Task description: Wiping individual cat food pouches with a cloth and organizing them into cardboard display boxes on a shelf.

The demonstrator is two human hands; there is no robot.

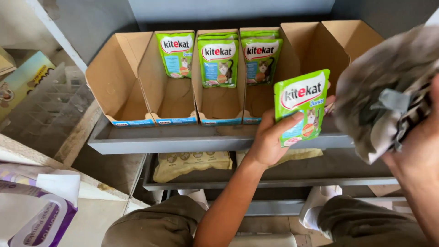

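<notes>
Upright, long axis vertical, the green pouch (302, 106) faces the camera, grasped in the left hand (270, 139), just in front of the cardboard tray (121, 75). Beyond that grip stand three pouches (218, 61). The right hand (418, 146) clenches a grey bundle (388, 91), cut off at the edge.

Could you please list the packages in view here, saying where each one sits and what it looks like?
Green pouch: flat, cat picture, in the left hand.
Shelf pouches: green and blue, upright in three cardboard display boxes.
Crumpled bag: grey, in the right hand.
Beige pouch: flat on the lower shelf.
Purple-and-white pack: bottom left.
Yellow box: far left.
</notes>
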